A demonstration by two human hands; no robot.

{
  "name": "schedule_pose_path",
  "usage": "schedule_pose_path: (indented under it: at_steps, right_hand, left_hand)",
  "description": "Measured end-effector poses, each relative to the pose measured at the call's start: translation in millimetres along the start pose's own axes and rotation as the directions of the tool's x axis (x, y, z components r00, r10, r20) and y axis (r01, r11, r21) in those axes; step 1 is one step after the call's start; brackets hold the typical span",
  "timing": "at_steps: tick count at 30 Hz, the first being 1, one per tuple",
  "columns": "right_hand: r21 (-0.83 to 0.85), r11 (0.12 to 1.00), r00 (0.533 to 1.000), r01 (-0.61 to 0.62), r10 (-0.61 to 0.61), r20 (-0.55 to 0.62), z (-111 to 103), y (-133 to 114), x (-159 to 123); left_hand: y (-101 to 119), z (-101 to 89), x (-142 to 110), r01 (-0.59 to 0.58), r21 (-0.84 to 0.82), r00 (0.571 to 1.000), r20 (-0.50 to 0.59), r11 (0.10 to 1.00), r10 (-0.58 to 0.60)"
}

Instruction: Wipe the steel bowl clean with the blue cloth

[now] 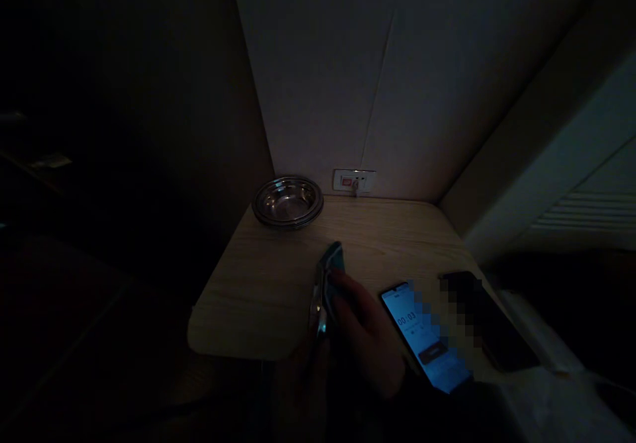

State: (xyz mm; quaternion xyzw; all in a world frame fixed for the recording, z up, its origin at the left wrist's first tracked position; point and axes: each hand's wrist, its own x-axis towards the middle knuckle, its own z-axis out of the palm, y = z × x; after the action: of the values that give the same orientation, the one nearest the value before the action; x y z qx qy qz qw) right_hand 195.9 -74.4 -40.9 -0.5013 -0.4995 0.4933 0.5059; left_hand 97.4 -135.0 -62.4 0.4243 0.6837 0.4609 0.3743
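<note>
My left hand (301,380), dim at the bottom middle, has its fingers closed around the lower part of a shiny metal dish (317,307). The dish is tilted up and seen nearly edge-on, so its full shape is hard to make out. A teal cloth (334,257) with a pale edge lies against the dish's right side. My right hand (365,334) grips this cloth, fingers bent and pressing it to the metal. Farther back, at the table's left corner, sits a stack of round steel bowls (289,204).
The light-wood table (238,304) meets a wall with a switch and socket plate (354,181). Right of my right hand lies a lit phone (422,337) showing a timer. Beyond it is a dark phone-like slab (497,330). Surroundings are very dark.
</note>
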Motion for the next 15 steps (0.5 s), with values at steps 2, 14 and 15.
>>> schedule_pose_path:
  at_steps: [2,14,15]
  right_hand:
    - [0.004,1.0,1.0,0.029,-0.029,-0.005,0,0,-2]
    - [-0.05,0.998,0.999,0.03,-0.028,0.032,11,-3,6]
    - [-0.054,0.999,0.999,0.002,0.001,0.044,12,-4,9]
  left_hand:
    - [4,-0.3,1,-0.021,0.009,1.0,-0.008,1.0,0.021]
    - [-1,-4.2,0,-0.066,0.04,0.997,-0.046,0.997,0.067]
    - [-3,-4.0,1,-0.064,0.045,0.996,-0.053,0.997,0.067]
